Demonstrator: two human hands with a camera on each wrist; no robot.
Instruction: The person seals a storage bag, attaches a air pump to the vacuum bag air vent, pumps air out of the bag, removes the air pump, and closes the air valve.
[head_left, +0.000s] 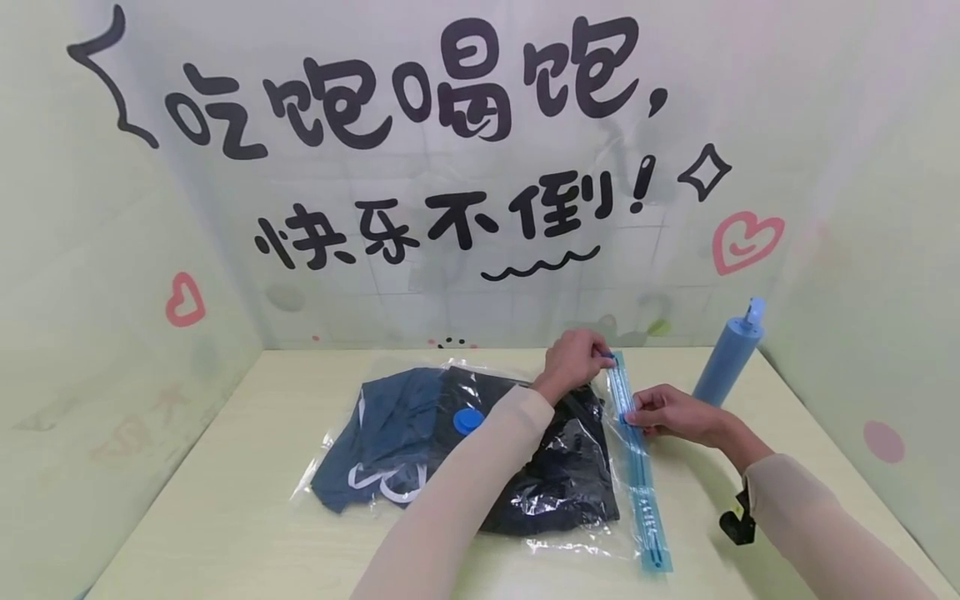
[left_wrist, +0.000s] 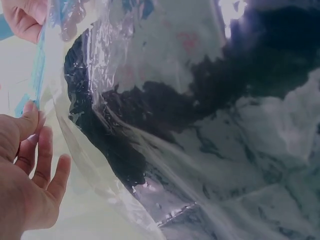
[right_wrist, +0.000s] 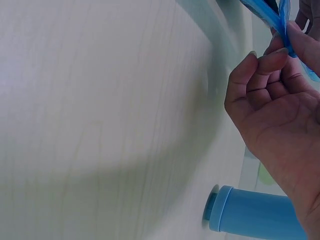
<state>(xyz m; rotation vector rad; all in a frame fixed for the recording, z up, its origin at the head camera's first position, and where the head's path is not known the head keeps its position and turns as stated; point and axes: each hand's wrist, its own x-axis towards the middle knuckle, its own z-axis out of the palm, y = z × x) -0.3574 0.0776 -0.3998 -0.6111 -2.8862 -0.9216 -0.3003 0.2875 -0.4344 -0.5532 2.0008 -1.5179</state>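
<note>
A clear vacuum storage bag (head_left: 573,546) lies flat with folded dark clothes (head_left: 555,500) inside and a round blue valve (head_left: 468,421) on top. Its turquoise zip strip (head_left: 639,475) runs along the right side. At the strip's far end, my left hand (head_left: 576,360) pinches the corner between thumb and fingers; the left wrist view shows this left hand (left_wrist: 30,175) with its other fingers spread. Lower along the strip, my right hand (head_left: 675,414) pinches the zip at a small blue piece. In the right wrist view, thumb and forefinger of the right hand (right_wrist: 280,100) press the blue strip (right_wrist: 270,17) together.
A blue cylindrical pump (head_left: 726,358) stands upright at the back right, just beyond my right hand. The pale wooden table (head_left: 225,500) meets a printed curtain wall (head_left: 450,317) at the back. A black strap (head_left: 738,525) hangs below my right sleeve.
</note>
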